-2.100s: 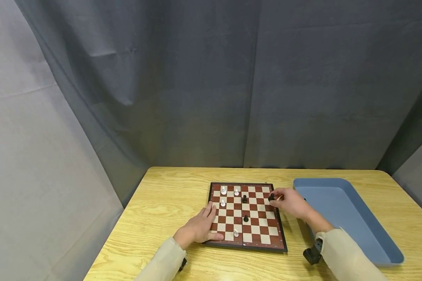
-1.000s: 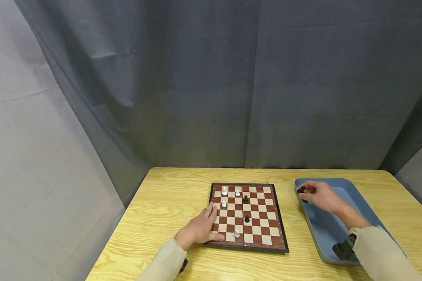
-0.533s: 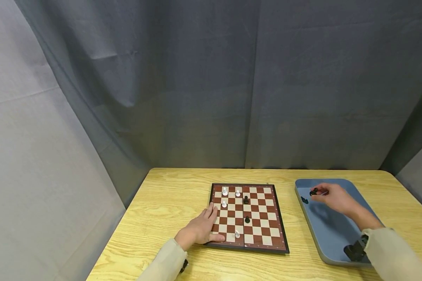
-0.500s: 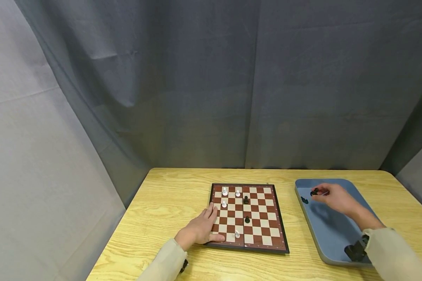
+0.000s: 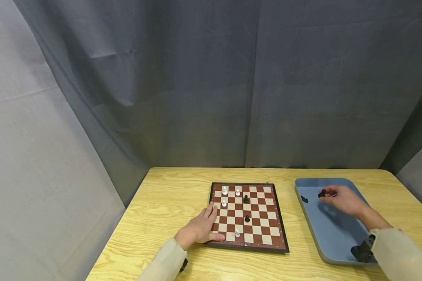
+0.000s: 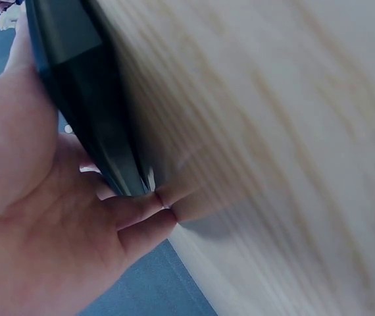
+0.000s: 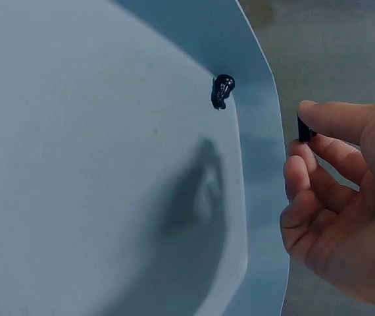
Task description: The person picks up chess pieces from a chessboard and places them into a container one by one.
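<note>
In the head view my left hand [image 5: 197, 229] rests with spread fingers on the left edge of a red and white chessboard [image 5: 263, 229]. The left wrist view has its fingertips at the board's dark side [image 6: 85, 99]. Over a blue tray [image 5: 321, 249], thumb and fingertips of my right hand [image 5: 345, 201] pinch a small black chess piece [image 7: 304, 127], mostly hidden by the fingers. Another black chess piece [image 7: 222, 91] lies on the tray's floor near its wall. Two black pieces, a taller one [image 5: 245, 199] and a pawn [image 5: 247, 219], stand on the board.
Several white chess pieces are on the board's left half, among them a pawn [image 5: 224, 203] and one near the front edge [image 5: 237, 233]. Board and tray share a wooden table [image 5: 154, 207], with a grey curtain [image 5: 204, 97] behind it.
My right hand has carried the black chess piece from the board's right edge to above the tray, moving further right over it. My left hand has stayed on the board.
</note>
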Tool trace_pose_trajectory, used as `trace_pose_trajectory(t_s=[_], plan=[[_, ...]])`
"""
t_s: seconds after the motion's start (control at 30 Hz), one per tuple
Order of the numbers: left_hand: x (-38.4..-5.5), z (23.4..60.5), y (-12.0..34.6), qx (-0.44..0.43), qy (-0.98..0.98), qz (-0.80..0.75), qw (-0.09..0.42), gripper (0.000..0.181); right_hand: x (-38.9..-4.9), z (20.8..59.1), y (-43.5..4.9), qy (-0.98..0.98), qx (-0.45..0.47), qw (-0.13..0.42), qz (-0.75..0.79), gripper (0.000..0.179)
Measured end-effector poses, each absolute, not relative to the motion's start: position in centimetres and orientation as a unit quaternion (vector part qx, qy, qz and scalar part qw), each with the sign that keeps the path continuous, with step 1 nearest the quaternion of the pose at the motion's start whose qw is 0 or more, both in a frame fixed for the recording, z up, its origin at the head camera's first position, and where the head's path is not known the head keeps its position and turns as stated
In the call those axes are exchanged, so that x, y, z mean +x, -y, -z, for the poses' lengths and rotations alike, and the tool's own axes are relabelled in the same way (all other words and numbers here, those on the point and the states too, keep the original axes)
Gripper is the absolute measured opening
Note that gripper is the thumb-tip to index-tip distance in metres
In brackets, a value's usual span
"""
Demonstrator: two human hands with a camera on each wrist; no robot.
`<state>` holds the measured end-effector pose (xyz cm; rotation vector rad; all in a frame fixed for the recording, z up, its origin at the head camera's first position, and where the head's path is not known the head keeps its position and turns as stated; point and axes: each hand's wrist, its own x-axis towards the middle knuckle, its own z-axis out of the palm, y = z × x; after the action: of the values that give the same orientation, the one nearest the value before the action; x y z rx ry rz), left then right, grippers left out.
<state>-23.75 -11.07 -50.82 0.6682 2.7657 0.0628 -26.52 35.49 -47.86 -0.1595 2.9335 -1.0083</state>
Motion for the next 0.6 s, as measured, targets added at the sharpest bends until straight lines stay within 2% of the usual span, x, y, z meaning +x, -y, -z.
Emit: trace_pose_trajectory(t_s=[0.6], plan=[[-23.93,51.12,11.20,0.236,-0.960,-0.024,0.147,0.103,-26.32,47.96,-35.58,-0.949,-0.040,0.012,0.312,0.034]])
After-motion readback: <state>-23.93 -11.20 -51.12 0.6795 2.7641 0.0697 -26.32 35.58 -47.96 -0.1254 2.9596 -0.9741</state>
